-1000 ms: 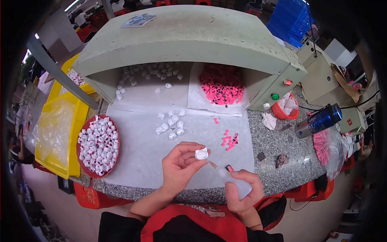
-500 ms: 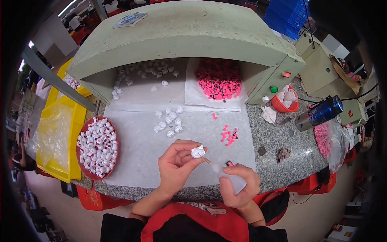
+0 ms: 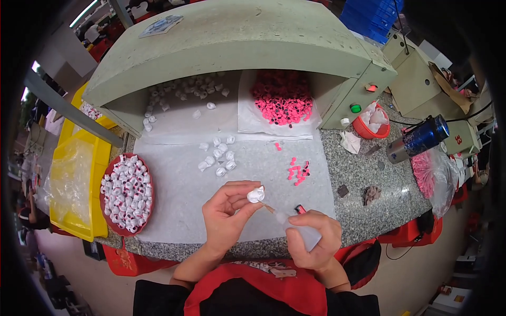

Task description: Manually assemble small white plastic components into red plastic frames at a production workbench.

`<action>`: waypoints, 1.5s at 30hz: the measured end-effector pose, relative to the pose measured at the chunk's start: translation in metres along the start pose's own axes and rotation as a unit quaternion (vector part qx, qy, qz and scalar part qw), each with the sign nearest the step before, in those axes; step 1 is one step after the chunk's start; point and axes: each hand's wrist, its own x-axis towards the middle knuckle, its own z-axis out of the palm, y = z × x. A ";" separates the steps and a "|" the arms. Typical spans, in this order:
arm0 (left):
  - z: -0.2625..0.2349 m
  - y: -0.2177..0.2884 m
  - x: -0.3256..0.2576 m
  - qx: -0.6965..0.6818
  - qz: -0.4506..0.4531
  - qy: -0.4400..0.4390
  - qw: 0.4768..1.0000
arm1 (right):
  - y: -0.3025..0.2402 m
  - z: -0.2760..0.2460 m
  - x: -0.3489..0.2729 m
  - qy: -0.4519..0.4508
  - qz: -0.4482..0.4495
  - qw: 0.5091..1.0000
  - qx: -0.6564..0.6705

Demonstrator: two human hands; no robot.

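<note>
1 white piece [image 3: 256, 194] is pinched in the left grip [image 3: 225, 213]; a bottle [image 3: 310, 236] is clasped in the right grip [image 3: 320, 246].

Speckled grey granite bench [image 3: 358, 168], on which a grey-green, open-fronted metal housing [image 3: 237, 31] is set. Slanting grey post [image 3: 68, 107], placed at left. Red stool [image 3: 124, 262], partly covered by the bench edge. Pale floor [image 3: 68, 253]. Bright tube light [image 3: 84, 13], mounted at upper left.

Smooth, cloudy plastic bottle [image 3: 309, 238] — matt, faintly creased paper sheet [image 3: 176, 205] — glossy stone-look countertop [image 3: 401, 197].
</note>
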 end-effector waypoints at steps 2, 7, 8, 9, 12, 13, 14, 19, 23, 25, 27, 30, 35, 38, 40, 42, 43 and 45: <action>0.000 0.002 0.000 -0.014 -0.023 0.002 1.000 | 0.000 0.001 0.000 0.005 0.001 1.000 -0.004; 0.001 0.003 0.000 -0.016 -0.045 0.008 0.999 | 0.001 0.002 0.001 0.008 -0.002 1.000 0.008; 0.000 0.004 0.000 -0.017 -0.046 0.007 0.999 | 0.000 0.004 0.001 0.007 -0.002 1.000 0.007; 0.000 0.004 0.000 -0.017 -0.048 0.007 0.999 | 0.000 0.005 0.002 0.003 -0.012 1.000 0.002; 0.000 0.007 0.000 -0.024 -0.078 0.007 0.997 | -0.002 0.005 0.001 0.005 -0.022 1.000 0.003; -0.001 0.006 0.001 -0.024 -0.079 0.007 0.997 | -0.002 0.004 0.001 0.010 -0.021 1.000 0.008; -0.002 0.006 0.002 -0.034 -0.091 0.005 0.995 | -0.003 0.002 0.000 0.010 -0.021 1.000 0.008; -0.006 0.004 0.003 -0.074 -0.118 -0.005 0.990 | -0.001 0.000 -0.002 0.016 -0.002 1.000 0.018; -0.007 0.005 0.002 -0.095 -0.125 -0.017 0.987 | -0.002 0.001 0.001 0.019 -0.022 1.000 0.007; -0.008 0.005 0.002 -0.102 -0.126 -0.028 0.986 | -0.002 0.001 0.001 0.020 -0.019 1.000 0.010; -0.009 0.005 0.002 -0.096 -0.121 -0.022 0.988 | -0.001 0.000 0.000 0.017 -0.009 1.000 0.011; -0.009 0.006 0.002 -0.095 -0.120 -0.015 0.988 | 0.000 -0.002 -0.001 0.015 0.001 1.000 0.010; -0.009 0.005 0.002 -0.085 -0.111 -0.014 0.990 | -0.001 -0.004 -0.001 0.008 0.003 1.000 0.007; -0.006 0.005 0.002 -0.076 -0.112 -0.007 0.991 | -0.002 -0.003 0.001 -0.003 0.009 1.000 0.024; -0.006 0.004 0.003 -0.071 -0.109 0.001 0.991 | -0.002 -0.001 0.003 0.000 0.015 1.000 0.020; -0.008 0.002 0.005 -0.074 -0.109 -0.011 0.991 | 0.001 -0.001 0.002 0.006 0.056 0.998 0.007; -0.011 0.000 0.005 -0.076 -0.108 -0.010 0.991 | 0.005 0.000 0.001 0.013 0.096 0.995 -0.004; -0.018 -0.008 0.006 -0.055 -0.105 0.023 0.993 | 0.026 0.001 0.004 0.023 0.283 0.949 0.135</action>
